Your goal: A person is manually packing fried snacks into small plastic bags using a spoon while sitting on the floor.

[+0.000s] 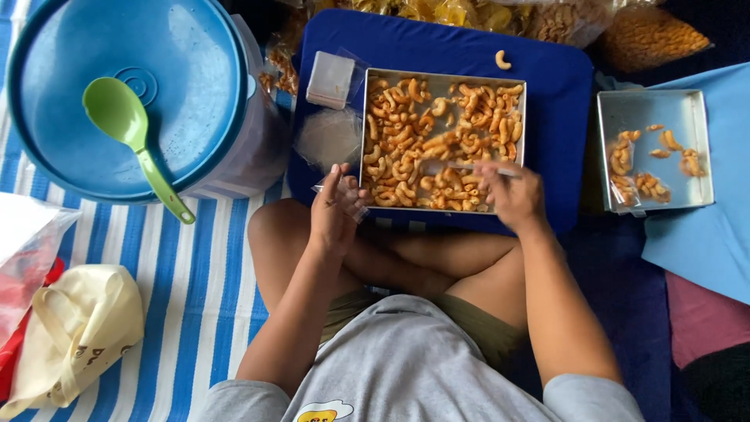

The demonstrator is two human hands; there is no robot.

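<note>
A square metal tray [444,77] full of orange curled snack pieces [414,133] sits on a dark blue board [547,86] in front of my crossed legs. My left hand [334,211] holds a small clear plastic bag [344,191] at the tray's near left corner. My right hand [509,195] holds a thin metal spoon [469,166] that lies across the snacks near the tray's front edge.
A big blue lidded tub [117,86] with a green ladle [129,133] on it stands at left. Stacks of clear bags [330,78] lie beside the tray. A second metal tray [687,148] with few snacks sits right. Cloth bag [74,328] lies bottom left on a striped mat.
</note>
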